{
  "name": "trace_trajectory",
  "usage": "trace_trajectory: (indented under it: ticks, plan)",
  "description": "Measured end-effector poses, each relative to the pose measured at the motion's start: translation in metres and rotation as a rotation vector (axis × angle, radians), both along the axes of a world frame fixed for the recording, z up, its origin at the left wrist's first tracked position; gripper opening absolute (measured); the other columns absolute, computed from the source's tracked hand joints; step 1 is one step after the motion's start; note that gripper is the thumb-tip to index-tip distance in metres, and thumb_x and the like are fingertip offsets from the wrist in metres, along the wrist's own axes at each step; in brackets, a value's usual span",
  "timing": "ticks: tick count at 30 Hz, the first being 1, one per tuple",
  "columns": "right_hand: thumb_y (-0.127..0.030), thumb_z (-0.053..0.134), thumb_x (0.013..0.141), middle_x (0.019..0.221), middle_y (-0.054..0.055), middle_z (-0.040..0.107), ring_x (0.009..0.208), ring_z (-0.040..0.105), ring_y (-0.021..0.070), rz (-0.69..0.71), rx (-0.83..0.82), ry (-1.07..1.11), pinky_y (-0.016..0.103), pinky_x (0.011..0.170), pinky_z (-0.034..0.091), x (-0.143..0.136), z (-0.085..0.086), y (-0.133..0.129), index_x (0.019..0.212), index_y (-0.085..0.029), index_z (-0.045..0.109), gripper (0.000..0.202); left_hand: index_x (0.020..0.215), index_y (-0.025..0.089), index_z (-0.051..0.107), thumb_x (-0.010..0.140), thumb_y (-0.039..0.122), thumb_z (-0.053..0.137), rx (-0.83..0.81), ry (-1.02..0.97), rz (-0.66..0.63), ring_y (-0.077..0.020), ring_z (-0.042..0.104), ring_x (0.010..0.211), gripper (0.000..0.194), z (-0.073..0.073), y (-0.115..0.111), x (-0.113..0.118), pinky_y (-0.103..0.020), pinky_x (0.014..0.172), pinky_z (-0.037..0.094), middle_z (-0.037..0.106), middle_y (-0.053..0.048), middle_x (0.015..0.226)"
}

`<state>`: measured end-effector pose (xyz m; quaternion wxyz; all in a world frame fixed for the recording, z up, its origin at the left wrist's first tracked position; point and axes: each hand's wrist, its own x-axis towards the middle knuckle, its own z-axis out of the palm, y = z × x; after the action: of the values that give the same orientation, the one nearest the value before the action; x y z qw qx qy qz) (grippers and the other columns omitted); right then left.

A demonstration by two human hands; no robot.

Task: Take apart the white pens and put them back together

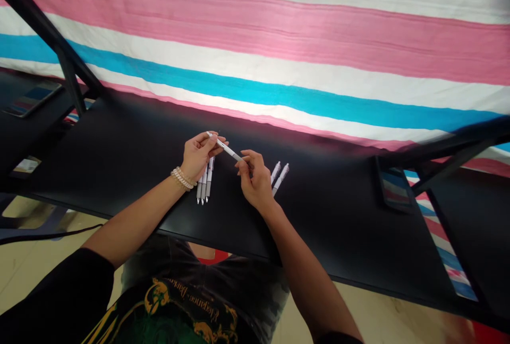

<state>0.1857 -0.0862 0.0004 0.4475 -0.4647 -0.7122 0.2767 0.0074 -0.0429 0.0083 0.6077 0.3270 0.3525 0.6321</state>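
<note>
A white pen with a grey grip [228,149] is held slantwise above the table between both hands. My left hand [198,153], with a beaded bracelet at the wrist, pinches its upper left end. The fingers of my right hand [255,176] close round its lower right end, hiding the tip. Under my left hand lie several similar white pens [204,187] side by side, tips toward me, their upper parts partly covered. Just right of my right hand, two more white pens [281,176] lie slanted, their lower ends partly behind the hand.
The black table [326,227] runs across the view. Striped cloth [279,41] hangs behind it, with black metal frames [69,75] at both sides. A dark flat device [394,187] lies at right, another dark flat object [34,99] at far left.
</note>
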Motion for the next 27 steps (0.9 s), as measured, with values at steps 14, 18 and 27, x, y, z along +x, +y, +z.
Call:
trace_trajectory:
  ticks: [14,18,27]
  plan:
    - [-0.032,0.057,0.096,0.077,-0.002,0.061,0.060,0.056,0.0114,0.045,0.021,-0.072,0.025,0.060,0.047,-0.002,0.002,-0.003,0.122,-0.022,0.050,0.029,0.081,0.022,0.053,0.090,0.037,0.042,-0.273,-0.420,-0.188,-0.0068,0.015,0.035,0.021,0.031,-0.004,-0.024,-0.020,0.036,0.012,0.016,0.009,0.051]
    - [-0.032,0.056,0.096,0.076,-0.002,0.060,0.060,0.055,0.0111,0.050,0.012,-0.079,0.024,0.059,0.046,-0.002,0.000,-0.003,0.122,-0.022,0.051,0.028,0.081,0.021,0.054,0.090,0.037,0.044,-0.257,-0.406,-0.199,-0.0065,0.014,0.035,0.020,0.030,-0.003,-0.022,-0.020,0.036,0.011,0.016,0.010,0.049]
    - [-0.034,0.056,0.097,0.078,-0.001,0.061,0.061,0.055,0.0117,0.038,0.019,-0.086,0.024,0.060,0.047,-0.001,0.002,-0.002,0.122,-0.022,0.052,0.028,0.084,0.020,0.061,0.090,0.043,0.046,-0.248,-0.368,-0.104,-0.0063,0.016,0.034,0.028,0.027,0.000,-0.024,-0.020,0.035,0.016,0.019,0.010,0.046]
